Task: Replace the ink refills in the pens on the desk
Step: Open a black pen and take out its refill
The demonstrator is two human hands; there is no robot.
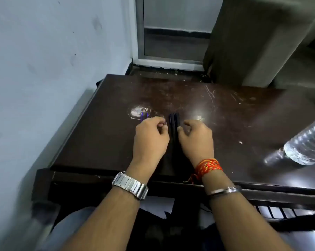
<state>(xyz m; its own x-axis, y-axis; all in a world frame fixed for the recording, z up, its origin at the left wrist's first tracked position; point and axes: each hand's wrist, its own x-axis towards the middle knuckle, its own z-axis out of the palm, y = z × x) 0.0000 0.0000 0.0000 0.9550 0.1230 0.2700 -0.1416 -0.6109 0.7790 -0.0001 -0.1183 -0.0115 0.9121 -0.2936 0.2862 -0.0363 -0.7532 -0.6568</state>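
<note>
Filling the space left of both hands stood a pale blue wall [44,60], with a window frame [138,33] and a drab curtain [252,42] ahead of them. Under the hands spread a dark, scratched desk [98,138], and a clear water bottle [305,144] sat well off to the right of the right hand [196,140]. It and the left hand [150,138] hovered side by side, fingers curled; whether either pinched anything could not be told. Dark pens [174,122] lay bundled between them. Thin blue refills [144,116] showed just past the left knuckles.
</note>
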